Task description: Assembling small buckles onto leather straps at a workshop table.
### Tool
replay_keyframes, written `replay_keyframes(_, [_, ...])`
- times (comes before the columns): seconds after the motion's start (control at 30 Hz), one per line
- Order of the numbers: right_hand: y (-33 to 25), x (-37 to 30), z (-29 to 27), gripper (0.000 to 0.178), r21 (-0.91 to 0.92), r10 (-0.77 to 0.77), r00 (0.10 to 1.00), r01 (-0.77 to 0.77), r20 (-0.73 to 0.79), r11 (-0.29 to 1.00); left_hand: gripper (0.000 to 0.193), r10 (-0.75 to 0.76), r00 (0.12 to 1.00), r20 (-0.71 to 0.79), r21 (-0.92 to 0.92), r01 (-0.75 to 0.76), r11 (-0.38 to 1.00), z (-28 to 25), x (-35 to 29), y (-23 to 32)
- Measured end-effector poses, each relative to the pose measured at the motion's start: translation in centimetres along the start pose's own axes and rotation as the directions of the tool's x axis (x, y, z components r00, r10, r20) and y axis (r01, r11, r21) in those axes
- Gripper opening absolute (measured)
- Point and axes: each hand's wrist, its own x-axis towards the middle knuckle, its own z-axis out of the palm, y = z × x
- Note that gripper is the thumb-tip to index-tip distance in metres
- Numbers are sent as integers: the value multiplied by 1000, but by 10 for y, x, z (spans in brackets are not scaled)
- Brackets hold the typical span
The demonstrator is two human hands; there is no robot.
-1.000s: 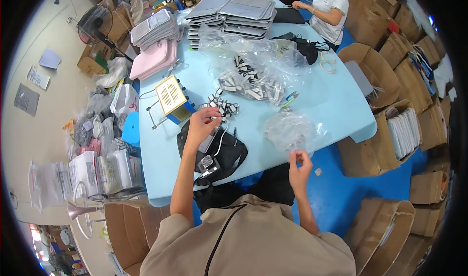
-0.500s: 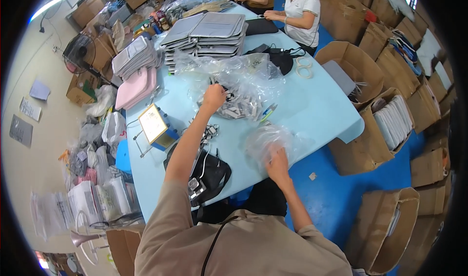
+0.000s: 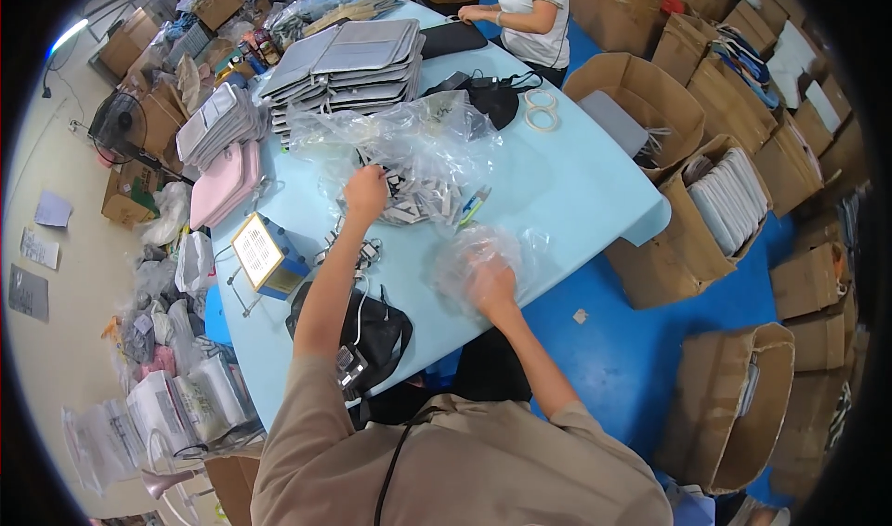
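Note:
On the pale blue table (image 3: 585, 187), a large clear plastic bag (image 3: 455, 150) lies spread, with many small grey and black pieces (image 3: 423, 201) in its mouth. My left hand (image 3: 367, 191) is at the left edge of these pieces, its fingers bent together; what they pinch is too small to make out. By the near edge, my right hand (image 3: 491, 280) is closed on a smaller clear plastic bag (image 3: 452, 270), its fingers partly seen through the film. Left of it lie small metal and white parts (image 3: 365, 255) and a black pouch (image 3: 381, 335).
A blue box device with a lit panel (image 3: 263, 252) stands left. Grey zip cases (image 3: 358, 52) and pink cases (image 3: 228, 182) are stacked at the far left. Tape rolls (image 3: 540, 110) and a pen (image 3: 475, 205) lie right. Cardboard boxes (image 3: 650, 256) line the right; co-workers sit beyond.
The whole view has shifted, so the table sits further left. My right hand has moved slightly forward into the small bag. My left hand stays at the grey pieces.

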Motion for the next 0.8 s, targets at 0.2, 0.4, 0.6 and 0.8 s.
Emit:
replay_keyframes(0.2, [0,10,16,33,-41,-5,997,8,76,999,31,-250,961,-115,-890,12,455,-30,-57,-15])
replay_keyframes(0.4, [1,-11,-19,18,157,-64,998,59,27,986,19,-367,905,216,-935,300,189,-90,-225,24])
replay_keyframes(0.6, [-30,-96,-74,16,746,220,962,-26,-162,665,16,-256,849,462,-868,492,65,-104,-359,67])
replay_keyframes(0.8, [-81,-152,-94,18,957,194,943,-286,270,56,17,-191,900,392,-910,409,63,-118,-377,79])
